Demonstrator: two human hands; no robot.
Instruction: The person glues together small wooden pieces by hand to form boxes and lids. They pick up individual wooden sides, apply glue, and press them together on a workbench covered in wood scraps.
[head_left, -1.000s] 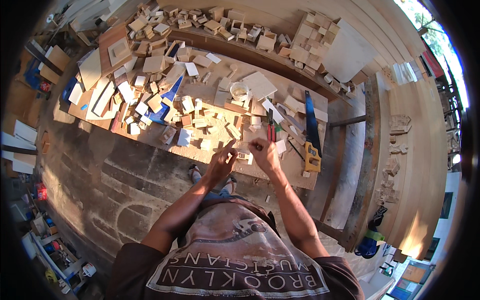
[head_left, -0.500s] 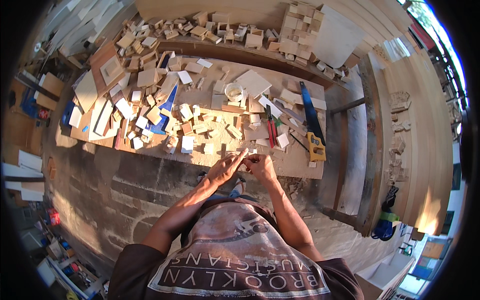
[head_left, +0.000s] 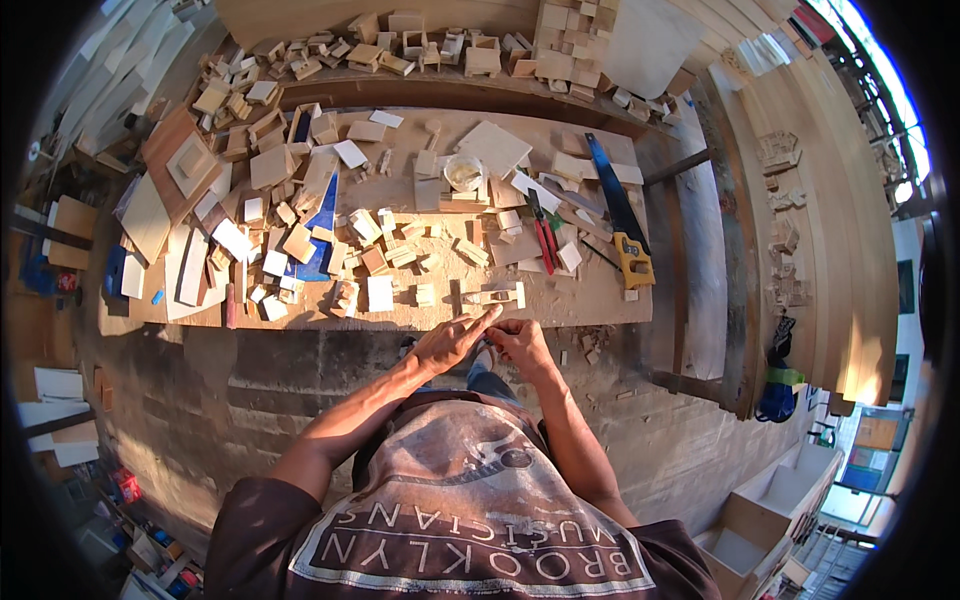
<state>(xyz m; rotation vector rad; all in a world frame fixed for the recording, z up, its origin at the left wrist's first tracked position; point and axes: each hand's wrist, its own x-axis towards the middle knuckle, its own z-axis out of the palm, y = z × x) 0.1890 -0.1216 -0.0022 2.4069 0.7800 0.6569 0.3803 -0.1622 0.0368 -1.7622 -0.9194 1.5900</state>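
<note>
the small wooden piece (head_left: 497, 296) lies on the bench (head_left: 590, 308) near its front edge, just beyond the hands, with its long axis running left to right along that edge. the left hand (head_left: 448, 346), fingers stretched out, has its tips nearest the piece; the right hand (head_left: 520, 342), fingers curled, sits a little farther back from it. the hands come together at the fingertips, and whether anything is pinched between them cannot be told. the piece is pale, raw wood, narrow, with a broader end on its right. left of it stand squarish, sawn blocks (head_left: 380, 293); beyond it and to its right lie red-handled pliers (head_left: 546, 242), and farther right a dark-bladed saw (head_left: 633, 260) with a smooth yellow handle.
</note>
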